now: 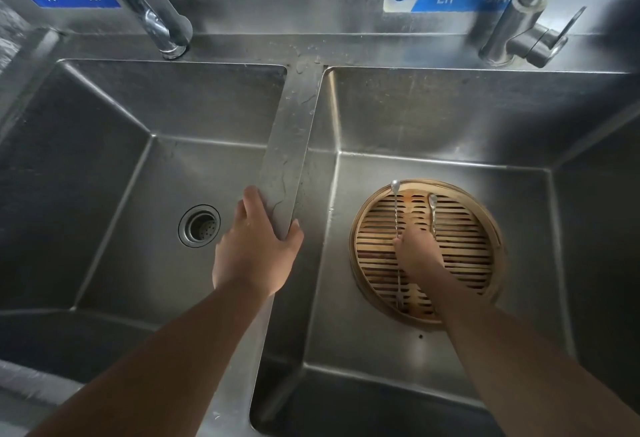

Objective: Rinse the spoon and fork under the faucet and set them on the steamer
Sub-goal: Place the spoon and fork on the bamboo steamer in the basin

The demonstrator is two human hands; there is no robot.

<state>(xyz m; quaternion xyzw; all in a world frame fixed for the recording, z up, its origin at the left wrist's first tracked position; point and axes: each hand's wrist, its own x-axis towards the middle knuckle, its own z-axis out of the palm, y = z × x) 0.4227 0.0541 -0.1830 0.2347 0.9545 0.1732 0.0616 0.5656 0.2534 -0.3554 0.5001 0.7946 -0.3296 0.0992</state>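
A round bamboo steamer [478, 228] sits on the floor of the right sink basin. A thin metal fork [396, 214] lies across its slats, with its rounded handle end on the far rim and its tines near the front rim. A small spoon [433, 209] lies beside it to the right, bowl pointing away from me. My right hand [417, 258] is down on the steamer, its fingertips closed on the fork's shaft and the spoon's handle. My left hand [258, 249] rests flat on the steel divider between the basins, holding nothing.
The left basin [104, 194] has a round drain strainer [200, 226]. One faucet [152, 17] stands behind the left basin and another faucet [523, 24] behind the right basin; no water is running. Blue signs hang on the back wall.
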